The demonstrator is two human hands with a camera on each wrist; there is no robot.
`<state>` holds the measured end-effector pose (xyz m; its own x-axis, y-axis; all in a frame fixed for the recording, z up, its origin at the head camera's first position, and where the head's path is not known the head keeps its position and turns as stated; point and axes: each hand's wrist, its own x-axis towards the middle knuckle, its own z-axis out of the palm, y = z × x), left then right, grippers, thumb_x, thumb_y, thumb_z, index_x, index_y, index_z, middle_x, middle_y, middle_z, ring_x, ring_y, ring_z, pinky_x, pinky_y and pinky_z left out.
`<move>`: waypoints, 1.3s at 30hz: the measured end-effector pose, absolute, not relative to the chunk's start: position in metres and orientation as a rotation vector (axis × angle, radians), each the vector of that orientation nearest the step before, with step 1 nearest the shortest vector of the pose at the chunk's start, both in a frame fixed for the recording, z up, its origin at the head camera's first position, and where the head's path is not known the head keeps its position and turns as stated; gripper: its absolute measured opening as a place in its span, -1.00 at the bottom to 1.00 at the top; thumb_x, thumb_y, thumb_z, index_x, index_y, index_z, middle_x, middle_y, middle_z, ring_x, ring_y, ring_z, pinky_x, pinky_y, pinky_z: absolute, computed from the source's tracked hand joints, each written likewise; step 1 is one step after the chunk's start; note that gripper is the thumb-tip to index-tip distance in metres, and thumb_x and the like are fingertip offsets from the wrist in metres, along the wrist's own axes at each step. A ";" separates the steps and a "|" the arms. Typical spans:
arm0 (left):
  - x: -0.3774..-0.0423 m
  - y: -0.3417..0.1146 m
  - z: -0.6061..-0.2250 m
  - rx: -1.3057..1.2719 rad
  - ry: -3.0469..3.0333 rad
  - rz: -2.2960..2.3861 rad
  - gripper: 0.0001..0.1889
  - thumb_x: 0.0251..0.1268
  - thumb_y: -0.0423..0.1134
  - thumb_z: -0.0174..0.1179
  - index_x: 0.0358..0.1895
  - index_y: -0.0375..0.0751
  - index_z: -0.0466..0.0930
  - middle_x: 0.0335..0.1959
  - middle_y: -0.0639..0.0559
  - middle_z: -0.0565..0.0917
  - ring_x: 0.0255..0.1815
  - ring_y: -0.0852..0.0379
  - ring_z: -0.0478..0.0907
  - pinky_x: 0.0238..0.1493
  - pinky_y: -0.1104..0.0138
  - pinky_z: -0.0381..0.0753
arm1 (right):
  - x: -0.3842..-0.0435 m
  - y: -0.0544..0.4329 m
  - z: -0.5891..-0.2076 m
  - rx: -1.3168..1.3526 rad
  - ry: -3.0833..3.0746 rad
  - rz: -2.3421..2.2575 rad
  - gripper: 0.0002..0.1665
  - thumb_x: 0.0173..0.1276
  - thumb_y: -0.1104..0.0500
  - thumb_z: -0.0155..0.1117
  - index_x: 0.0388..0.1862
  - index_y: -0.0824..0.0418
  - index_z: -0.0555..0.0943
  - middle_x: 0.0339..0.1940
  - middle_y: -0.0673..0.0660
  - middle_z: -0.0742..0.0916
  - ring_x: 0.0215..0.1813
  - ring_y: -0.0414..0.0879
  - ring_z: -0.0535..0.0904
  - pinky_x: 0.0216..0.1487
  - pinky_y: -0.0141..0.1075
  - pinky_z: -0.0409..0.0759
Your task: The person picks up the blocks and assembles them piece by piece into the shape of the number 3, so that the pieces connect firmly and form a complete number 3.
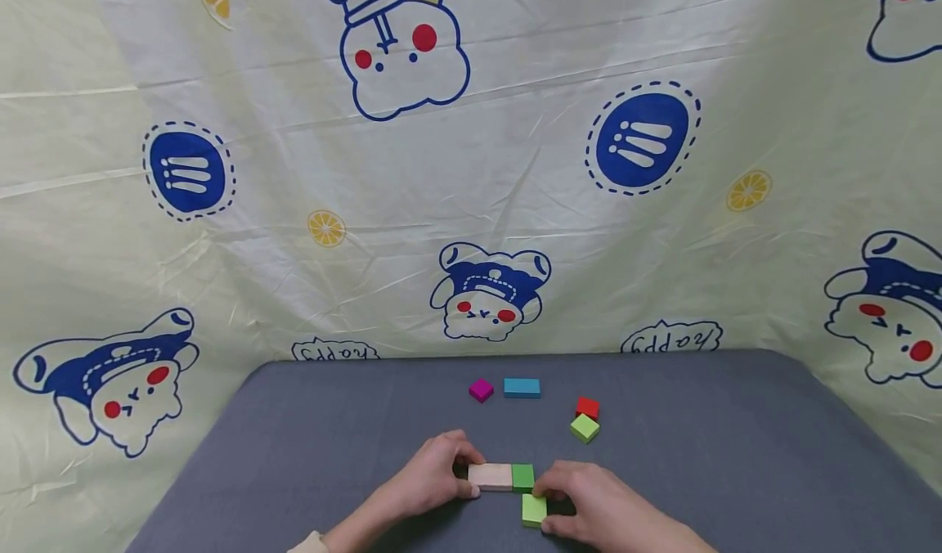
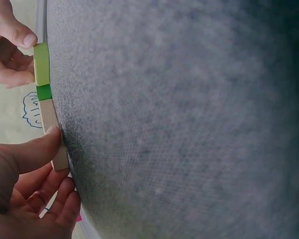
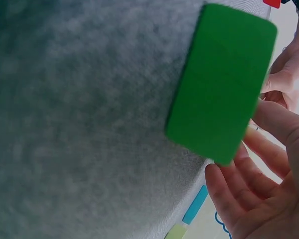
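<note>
My left hand (image 1: pixel 441 475) pinches the left end of a pale wooden block (image 1: pixel 491 477) between thumb and fingers. Against that block's right end stands a green block (image 1: pixel 522 478). Just in front of the green one, shifted slightly right, is a light green block (image 1: pixel 534 510), which my right hand (image 1: pixel 592 500) holds by its right side. In the left wrist view the light green block (image 2: pixel 41 64), the green block (image 2: pixel 44 92) and the wooden block (image 2: pixel 49 113) appear in a row. A larger green block (image 3: pixel 222 84) looms close in the right wrist view, partly covering my right hand.
Farther back on the grey tabletop (image 1: pixel 331 422) lie a magenta block (image 1: pixel 482 390) and a blue block (image 1: pixel 522 388). To their right, a red block (image 1: pixel 587 407) sits behind another light green block (image 1: pixel 585 428). A printed curtain (image 1: pixel 515 168) hangs behind the table.
</note>
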<state>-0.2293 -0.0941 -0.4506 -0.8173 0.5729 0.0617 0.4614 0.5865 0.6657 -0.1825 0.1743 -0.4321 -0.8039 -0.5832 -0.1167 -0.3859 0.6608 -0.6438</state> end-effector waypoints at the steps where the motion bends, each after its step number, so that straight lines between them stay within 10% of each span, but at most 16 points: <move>1: -0.230 -0.094 -0.451 0.874 2.656 1.042 -0.76 -0.04 -0.35 0.52 -0.23 -0.15 0.76 -0.41 0.26 0.48 -0.33 0.31 0.44 -0.24 0.42 0.42 | -0.183 0.174 -0.433 -0.771 2.568 -0.893 -0.69 0.20 0.02 0.48 -0.08 -0.01 0.69 -0.29 -0.22 0.58 -0.29 -0.32 0.46 -0.21 -0.30 0.53; 39: -0.230 -0.094 -0.452 0.830 2.647 1.042 -0.77 0.00 -0.33 0.50 -0.21 -0.13 0.76 -0.40 0.26 0.49 -0.31 0.31 0.44 -0.19 0.39 0.43 | -0.189 0.160 -0.431 -0.714 2.654 -0.850 -0.79 0.17 0.05 0.50 -0.22 -0.05 0.67 -0.38 -0.19 0.56 -0.33 -0.26 0.44 -0.28 -0.27 0.47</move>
